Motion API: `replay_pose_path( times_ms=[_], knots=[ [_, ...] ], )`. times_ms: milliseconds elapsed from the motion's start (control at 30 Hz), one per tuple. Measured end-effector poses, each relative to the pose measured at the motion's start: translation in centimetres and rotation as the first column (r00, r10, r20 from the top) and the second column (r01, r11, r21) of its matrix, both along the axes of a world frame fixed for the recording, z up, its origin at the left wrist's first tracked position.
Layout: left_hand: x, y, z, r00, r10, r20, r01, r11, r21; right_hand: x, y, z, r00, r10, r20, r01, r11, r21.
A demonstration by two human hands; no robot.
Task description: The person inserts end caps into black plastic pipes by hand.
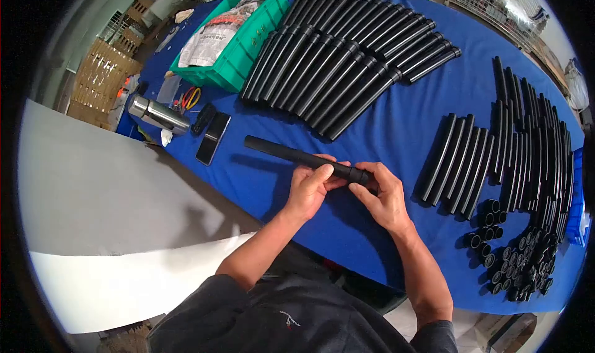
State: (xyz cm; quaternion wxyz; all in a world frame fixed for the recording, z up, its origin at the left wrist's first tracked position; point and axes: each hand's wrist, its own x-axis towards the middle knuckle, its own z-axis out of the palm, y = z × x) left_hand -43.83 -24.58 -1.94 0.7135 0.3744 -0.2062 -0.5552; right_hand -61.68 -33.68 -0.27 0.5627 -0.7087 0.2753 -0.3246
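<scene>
Toward the left end of the table point(347, 241), newspaper point(217, 37) lies in a green crate point(248, 59); both bear writing too small to read. Over the front edge, the left hand point(307, 195) is curled around a black tube point(285, 152), and the right hand point(385, 198) pinches its thicker end. Rings point(514, 263) crowd the right front corner.

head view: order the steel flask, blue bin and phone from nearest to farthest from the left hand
From the left hand:
1. phone, to its left
2. steel flask, farther left
3. blue bin, at far right
</scene>
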Motion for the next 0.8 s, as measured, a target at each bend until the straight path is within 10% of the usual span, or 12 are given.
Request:
replay_pose_path(
  times_ms=[167,300,800],
  knots=[
    [0.4,0.0,-1.6,0.964,-0.086,0.251,0.104,0.993,-0.059,-0.4,-0.4,-0.3,0.998,0.060,-0.028,-0.055,0.985,0.164],
    [2.0,0.6,0.3,0.976,-0.174,-0.128,0.161,0.981,-0.107,-1.1,-1.4,0.0,0.995,0.073,-0.066,-0.055,0.969,0.241],
    [4.4,1.9,-1.7,0.973,-0.059,-0.222,0.034,0.993,-0.116,-1.0,-1.4,-0.2,0.995,0.081,-0.063,-0.078,0.996,0.046]
  ],
)
